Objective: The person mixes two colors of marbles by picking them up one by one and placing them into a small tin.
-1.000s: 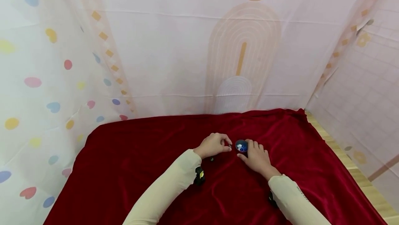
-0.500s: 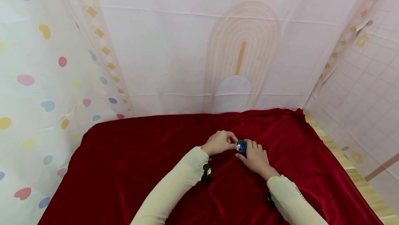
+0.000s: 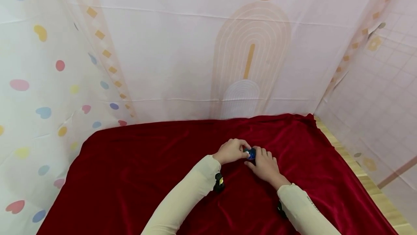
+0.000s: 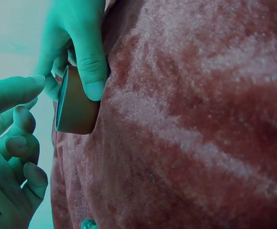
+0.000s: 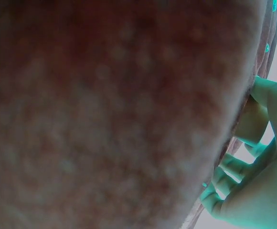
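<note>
A small round tin (image 3: 251,154) with a shiny rim and blue bits inside stands on the red cloth. My right hand (image 3: 268,165) holds it from the right, and in the left wrist view the right thumb (image 4: 93,81) presses along the tin's wall (image 4: 79,112). My left hand (image 3: 232,151) is at the tin's left side, thumb and forefinger bent at its mouth. The left wrist view shows the other fingers (image 4: 21,145) of that hand curled beside the tin. Whether a small piece is between the left fingertips I cannot tell.
Red velvet cloth (image 3: 146,177) covers the table, with wood (image 3: 365,177) bare along the right edge. A small teal piece (image 4: 88,224) lies on the cloth, and other teal bits (image 5: 267,47) show in the right wrist view. Patterned curtains (image 3: 176,57) stand behind.
My left hand has moved right, from beside the tin to its mouth. A tiny dark piece seen earlier at its fingertips is out of sight. The right hand keeps its hold.
</note>
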Demonstrator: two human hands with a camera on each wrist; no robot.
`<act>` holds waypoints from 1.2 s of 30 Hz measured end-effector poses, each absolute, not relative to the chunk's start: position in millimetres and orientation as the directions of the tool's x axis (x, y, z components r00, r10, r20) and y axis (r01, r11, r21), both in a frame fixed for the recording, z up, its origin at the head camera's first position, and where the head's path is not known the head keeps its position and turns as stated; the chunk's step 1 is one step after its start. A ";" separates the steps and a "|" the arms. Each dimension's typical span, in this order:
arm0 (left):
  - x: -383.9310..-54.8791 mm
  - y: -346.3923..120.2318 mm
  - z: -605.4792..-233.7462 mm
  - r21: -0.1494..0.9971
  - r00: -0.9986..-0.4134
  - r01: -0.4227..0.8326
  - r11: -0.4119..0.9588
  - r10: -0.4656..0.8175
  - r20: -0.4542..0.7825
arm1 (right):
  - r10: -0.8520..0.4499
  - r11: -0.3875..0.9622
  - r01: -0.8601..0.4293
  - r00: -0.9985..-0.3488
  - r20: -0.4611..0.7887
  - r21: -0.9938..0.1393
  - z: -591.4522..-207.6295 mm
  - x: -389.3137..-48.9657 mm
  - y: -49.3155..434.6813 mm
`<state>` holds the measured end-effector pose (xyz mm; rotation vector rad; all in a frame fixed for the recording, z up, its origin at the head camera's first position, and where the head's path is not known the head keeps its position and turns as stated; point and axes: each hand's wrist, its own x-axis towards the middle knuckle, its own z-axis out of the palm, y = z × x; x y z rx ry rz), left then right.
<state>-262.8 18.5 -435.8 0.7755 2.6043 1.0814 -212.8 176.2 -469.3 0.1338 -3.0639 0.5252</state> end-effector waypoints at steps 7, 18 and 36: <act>-262.6 5.6 -437.8 0.709 -0.839 0.393 0.585 0.544 0.015 | -0.089 0.942 -0.105 -0.994 0.065 -0.319 -465.9 -213.6 177.6; -267.9 -37.6 -444.3 0.716 -0.876 0.343 0.608 0.482 0.011 | -0.085 0.937 -0.101 -0.994 0.062 -0.333 -464.3 -212.6 176.6; -255.9 -86.8 -447.6 0.713 -0.895 0.312 0.628 0.447 -0.003 | -0.088 0.933 -0.103 -0.994 0.059 -0.345 -465.5 -208.7 176.7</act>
